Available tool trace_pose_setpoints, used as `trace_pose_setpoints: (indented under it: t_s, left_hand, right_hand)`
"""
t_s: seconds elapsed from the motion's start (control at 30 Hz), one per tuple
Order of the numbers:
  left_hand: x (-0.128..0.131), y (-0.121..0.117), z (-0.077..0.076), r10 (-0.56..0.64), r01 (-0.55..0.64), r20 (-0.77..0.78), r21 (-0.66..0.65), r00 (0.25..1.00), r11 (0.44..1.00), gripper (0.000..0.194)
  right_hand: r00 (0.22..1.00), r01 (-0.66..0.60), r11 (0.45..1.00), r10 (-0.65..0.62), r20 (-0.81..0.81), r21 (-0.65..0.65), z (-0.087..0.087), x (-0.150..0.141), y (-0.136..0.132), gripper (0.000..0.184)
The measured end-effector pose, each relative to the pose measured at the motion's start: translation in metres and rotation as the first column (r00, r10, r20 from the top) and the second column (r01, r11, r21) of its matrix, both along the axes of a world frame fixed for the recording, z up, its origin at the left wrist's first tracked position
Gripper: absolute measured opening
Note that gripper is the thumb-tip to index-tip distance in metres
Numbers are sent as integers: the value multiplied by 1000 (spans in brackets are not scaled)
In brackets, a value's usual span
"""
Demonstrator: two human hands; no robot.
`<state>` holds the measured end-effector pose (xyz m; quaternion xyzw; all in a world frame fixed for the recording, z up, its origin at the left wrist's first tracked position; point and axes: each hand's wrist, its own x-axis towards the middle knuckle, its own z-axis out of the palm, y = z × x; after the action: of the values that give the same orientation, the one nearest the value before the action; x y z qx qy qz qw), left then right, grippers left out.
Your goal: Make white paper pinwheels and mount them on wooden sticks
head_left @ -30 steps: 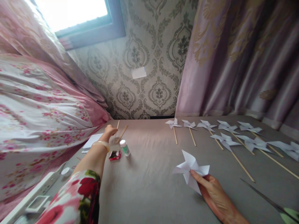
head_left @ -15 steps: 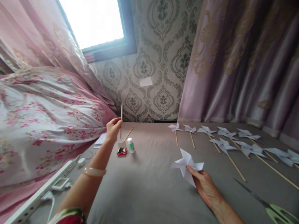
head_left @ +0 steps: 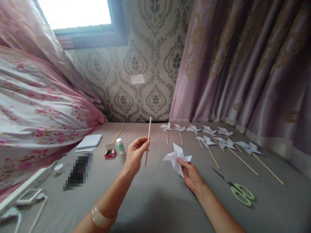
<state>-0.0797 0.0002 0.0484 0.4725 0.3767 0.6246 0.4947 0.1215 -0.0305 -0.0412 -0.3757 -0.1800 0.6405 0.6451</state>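
My left hand (head_left: 138, 151) is closed round a thin wooden stick (head_left: 149, 131), held nearly upright above the grey sheet. To its right, my right hand (head_left: 191, 173) pinches a white paper pinwheel (head_left: 177, 156) near its middle, thumb on the front. Stick and pinwheel are apart. Behind and to the right lie several finished pinwheels on sticks (head_left: 205, 141). Left of my left hand stand a glue bottle (head_left: 120, 146) and a small open red box (head_left: 110, 152) with small dark contents I cannot make out.
Green-handled scissors (head_left: 239, 191) lie right of my right arm. Spare sticks (head_left: 118, 135) and a stack of white paper (head_left: 89, 142) are at the back left. A power strip (head_left: 36, 179) with plugs and a white cap (head_left: 58, 168) lie left, beside a blurred patch.
My left hand has brought the stick rightward and nearer the pinwheel. My right hand still holds the pinwheel. The camera view has turned right, so the scissors now show whole.
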Motion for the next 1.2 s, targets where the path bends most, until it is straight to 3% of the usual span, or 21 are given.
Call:
trace_pose_setpoints:
  t_s: [0.13, 0.37, 0.53, 0.67, 1.1, 1.2]
  left_hand:
    - [18, -7, 2, -75, 75, 20, -22, 997, 997, 23]
    - [43, -6, 5, -147, 148, 51, -8, 988, 989, 21]
    - [62, -8, 5, -192, 193, 53, -11, 980, 981, 23]
    - [74, -10, 4, -230, 231, 44, -11, 972, 973, 23]
    - [96, -2, -12, -188, 188, -71, 3, 980, 982, 13]
    - [102, 0, -12, -227, 226, -98, -22, 969, 974, 14]
  right_hand:
    - [1000, 14, 999, -14, -20, 44, 23, 12, 3, 29]
    - [998, 67, 976, -63, -26, 206, 85, 32, 15, 24]
    - [989, -20, 907, 79, -125, 420, 109, 38, 25, 13]
    - [991, -25, 851, 89, -97, 525, 112, 35, 30, 9]
    - [990, -25, 852, 92, -104, 523, 87, 36, 48, 15]
    - [989, -15, 858, 89, -120, 514, 85, 38, 50, 18]
